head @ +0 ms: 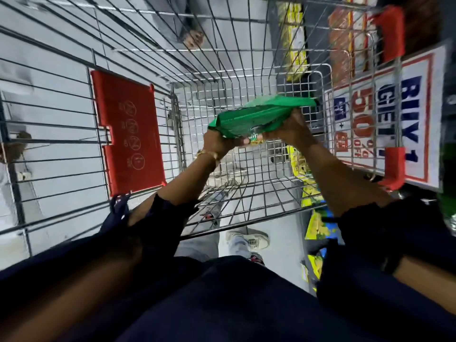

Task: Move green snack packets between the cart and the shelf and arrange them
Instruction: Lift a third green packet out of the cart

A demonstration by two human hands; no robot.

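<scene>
I look down into a wire shopping cart (229,77). Both hands hold a stack of green snack packets (259,117) over the middle of the basket. My left hand (218,143) grips the stack's near left end, and a gold bracelet sits on that wrist. My right hand (290,129) grips its near right side. The packets lie flat and blurred; how many there are I cannot tell. The cart floor under them shows no other packets. The shelf itself is only partly seen at the right edge.
A red plastic flap (128,134) hangs on the cart's left side. A "BUY 1 GET 1 50% OFF" sign (385,119) stands at the right, with red cart corner guards (392,33). Yellow packets (313,193) lie low at the right. A shoe (249,239) is below.
</scene>
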